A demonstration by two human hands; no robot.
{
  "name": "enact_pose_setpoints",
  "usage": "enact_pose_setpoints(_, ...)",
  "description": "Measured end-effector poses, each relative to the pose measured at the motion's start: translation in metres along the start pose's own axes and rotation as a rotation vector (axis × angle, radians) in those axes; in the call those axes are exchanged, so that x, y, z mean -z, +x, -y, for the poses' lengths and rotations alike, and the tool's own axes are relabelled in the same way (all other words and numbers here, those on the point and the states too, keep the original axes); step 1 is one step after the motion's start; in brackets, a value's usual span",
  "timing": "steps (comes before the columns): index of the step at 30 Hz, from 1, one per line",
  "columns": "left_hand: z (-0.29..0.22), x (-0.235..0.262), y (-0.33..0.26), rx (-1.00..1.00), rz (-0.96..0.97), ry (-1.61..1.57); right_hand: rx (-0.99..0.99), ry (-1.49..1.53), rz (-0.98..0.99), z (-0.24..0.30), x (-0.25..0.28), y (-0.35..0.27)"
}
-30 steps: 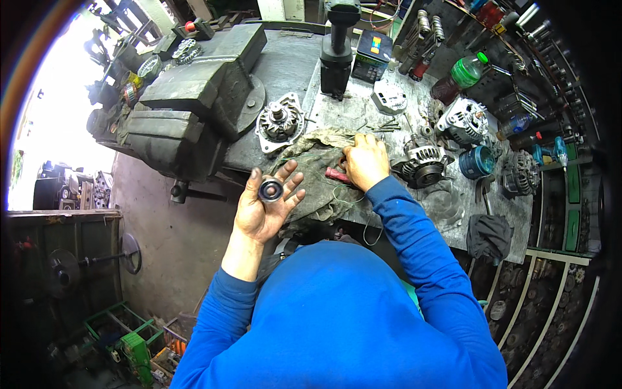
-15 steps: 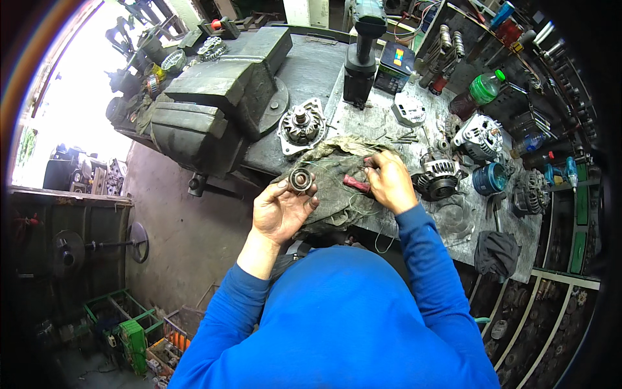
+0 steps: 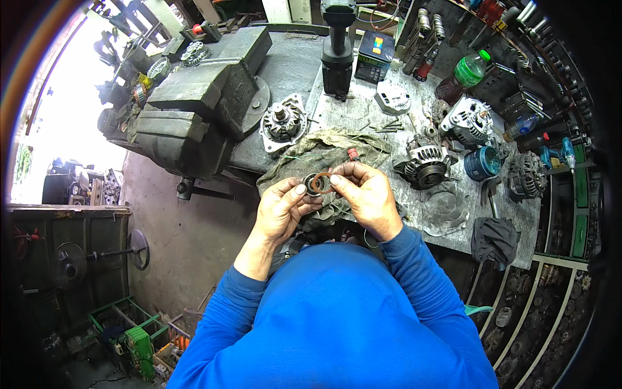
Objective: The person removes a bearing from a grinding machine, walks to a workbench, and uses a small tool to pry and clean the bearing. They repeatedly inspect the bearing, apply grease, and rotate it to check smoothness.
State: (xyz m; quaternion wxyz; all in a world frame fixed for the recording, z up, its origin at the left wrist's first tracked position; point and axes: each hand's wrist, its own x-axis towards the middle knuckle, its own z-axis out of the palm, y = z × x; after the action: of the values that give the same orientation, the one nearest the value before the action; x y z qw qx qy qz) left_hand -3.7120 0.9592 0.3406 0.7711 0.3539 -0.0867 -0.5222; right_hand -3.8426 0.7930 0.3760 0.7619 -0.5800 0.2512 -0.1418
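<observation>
- Since a second ago the right hand [image 3: 366, 198] has left the rag and come up to meet the left hand [image 3: 282, 211]; the round part that lay in the left palm is now pinched between both.
- The part is a small dark bearing [image 3: 313, 185] with a copper-coloured ring [image 3: 321, 183] against it, held above the near edge of the bench [image 3: 453, 223], over a crumpled grey-green rag [image 3: 324, 146].
- Left grip: thumb and fingertips closed on the bearing's left side. Right grip: thumb and forefinger closed on the ring at its right side.
- A small red-handled tool [image 3: 353, 153] lies on the rag just beyond the hands.
- An alternator housing half [image 3: 283, 122] rests beside the rag toward the bench's left edge, next to a heavy grey vise [image 3: 207, 97].
- A finned alternator [image 3: 424, 165] sits just right of the hands; another alternator [image 3: 468, 121] lies farther back.
- A black cordless tool [image 3: 337, 45] stands upright near the bench's far edge, with a green bottle [image 3: 470, 71] toward the far right corner.
- A dark cloth [image 3: 494, 238] hangs at the near right edge.
</observation>
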Motion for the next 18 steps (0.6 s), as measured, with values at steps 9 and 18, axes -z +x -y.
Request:
enact_pose_setpoints(9,0.003,-0.01,-0.003,-0.022,-0.032,0.068,0.082,-0.144,0.013,-0.001,-0.003,-0.004)
enact_pose_setpoints(18,0.0,-0.017,-0.008,-0.012,-0.116,0.242,0.026,-0.24,0.087,-0.004,0.006,0.006)
